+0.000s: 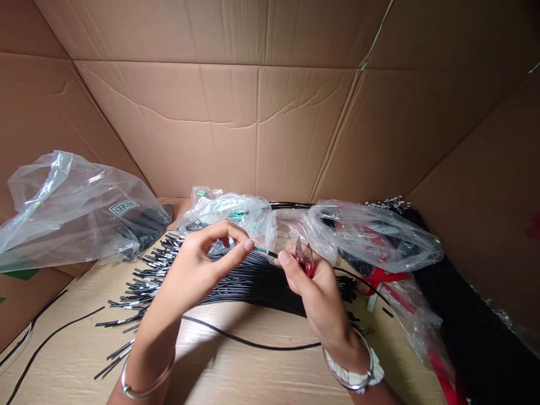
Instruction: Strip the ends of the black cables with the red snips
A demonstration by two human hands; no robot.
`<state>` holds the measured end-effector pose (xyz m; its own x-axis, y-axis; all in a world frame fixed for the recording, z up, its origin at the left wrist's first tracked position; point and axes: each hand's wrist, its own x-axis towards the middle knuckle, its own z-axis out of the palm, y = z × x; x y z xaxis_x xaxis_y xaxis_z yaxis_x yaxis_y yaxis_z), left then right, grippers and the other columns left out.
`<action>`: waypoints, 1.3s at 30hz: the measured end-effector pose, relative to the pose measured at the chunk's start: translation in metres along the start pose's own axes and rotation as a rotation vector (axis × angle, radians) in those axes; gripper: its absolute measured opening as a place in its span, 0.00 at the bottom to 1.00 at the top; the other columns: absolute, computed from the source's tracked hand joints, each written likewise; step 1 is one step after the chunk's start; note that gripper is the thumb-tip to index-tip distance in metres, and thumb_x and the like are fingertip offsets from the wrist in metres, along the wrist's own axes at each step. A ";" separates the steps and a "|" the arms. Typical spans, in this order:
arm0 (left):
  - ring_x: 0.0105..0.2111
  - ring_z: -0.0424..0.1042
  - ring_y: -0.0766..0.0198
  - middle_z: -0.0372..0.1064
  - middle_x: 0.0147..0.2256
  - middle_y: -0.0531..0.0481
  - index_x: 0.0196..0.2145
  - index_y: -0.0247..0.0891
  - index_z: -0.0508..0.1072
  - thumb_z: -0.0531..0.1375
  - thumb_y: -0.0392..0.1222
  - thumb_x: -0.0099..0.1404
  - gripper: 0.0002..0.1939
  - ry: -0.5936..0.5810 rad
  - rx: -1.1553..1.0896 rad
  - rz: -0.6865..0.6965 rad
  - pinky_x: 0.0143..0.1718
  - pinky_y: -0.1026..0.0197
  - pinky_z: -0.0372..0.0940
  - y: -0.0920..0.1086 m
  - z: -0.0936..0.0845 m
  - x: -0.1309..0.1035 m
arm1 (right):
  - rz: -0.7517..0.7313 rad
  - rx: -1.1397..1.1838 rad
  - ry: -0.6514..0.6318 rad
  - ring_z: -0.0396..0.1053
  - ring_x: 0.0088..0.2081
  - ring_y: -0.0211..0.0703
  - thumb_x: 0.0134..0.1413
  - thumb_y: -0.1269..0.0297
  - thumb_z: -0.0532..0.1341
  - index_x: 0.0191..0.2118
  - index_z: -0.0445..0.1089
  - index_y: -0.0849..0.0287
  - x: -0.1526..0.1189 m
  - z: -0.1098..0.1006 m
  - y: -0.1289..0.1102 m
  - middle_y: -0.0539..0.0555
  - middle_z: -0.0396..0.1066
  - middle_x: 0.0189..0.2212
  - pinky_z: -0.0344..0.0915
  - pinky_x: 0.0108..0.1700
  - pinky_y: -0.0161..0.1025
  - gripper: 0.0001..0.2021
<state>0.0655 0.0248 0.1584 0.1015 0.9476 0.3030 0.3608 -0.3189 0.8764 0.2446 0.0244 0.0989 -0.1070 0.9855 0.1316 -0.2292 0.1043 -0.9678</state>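
Observation:
My left hand (206, 261) pinches the thin blue-green wire end (260, 249) of a black cable (273, 255) between thumb and forefinger. Close by on the right, my right hand (314, 281) grips the black-jacketed part of that cable with thumb and finger. Small red-handled scissors (304, 257) are also held in my right hand, their blades pointing up and apart. Beneath both hands lies a thick bundle of black cables (257, 284) with labelled ends fanned out to the left. My right palm hides part of the scissors' handles and the cable.
Cardboard walls (219, 129) enclose the wooden tabletop (236, 377) at the back and sides. Clear plastic bags stand at left (76, 208), centre back (253, 211) and right (379, 225). A loose black cable (261, 346) curves across the front. More black cables (464, 315) fill the right side.

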 end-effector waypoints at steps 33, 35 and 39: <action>0.35 0.69 0.63 0.72 0.33 0.48 0.32 0.35 0.77 0.64 0.47 0.63 0.11 -0.706 -0.341 -0.211 0.38 0.63 0.63 -0.021 -0.007 0.014 | 0.026 -0.343 -0.339 0.52 0.23 0.31 0.57 0.56 0.62 0.26 0.65 0.59 0.006 -0.033 -0.032 0.46 0.57 0.21 0.50 0.23 0.31 0.14; 0.35 0.69 0.63 0.73 0.33 0.48 0.31 0.36 0.77 0.63 0.46 0.64 0.11 -0.697 -0.266 -0.198 0.39 0.63 0.63 -0.019 -0.008 0.012 | 0.027 -0.372 -0.345 0.52 0.23 0.31 0.56 0.57 0.63 0.26 0.66 0.60 0.004 -0.034 -0.033 0.46 0.59 0.21 0.50 0.23 0.30 0.14; 0.35 0.70 0.64 0.75 0.34 0.49 0.31 0.36 0.78 0.62 0.45 0.65 0.10 -0.730 -0.208 -0.176 0.40 0.64 0.64 -0.016 -0.008 0.012 | 0.030 -0.412 -0.380 0.52 0.23 0.31 0.56 0.58 0.63 0.25 0.67 0.60 0.004 -0.035 -0.035 0.46 0.59 0.21 0.49 0.22 0.30 0.13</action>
<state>0.0537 0.0410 0.1512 0.6694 0.7351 -0.1072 0.2542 -0.0911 0.9629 0.2862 0.0296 0.1261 -0.4659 0.8795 0.0969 0.1681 0.1955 -0.9662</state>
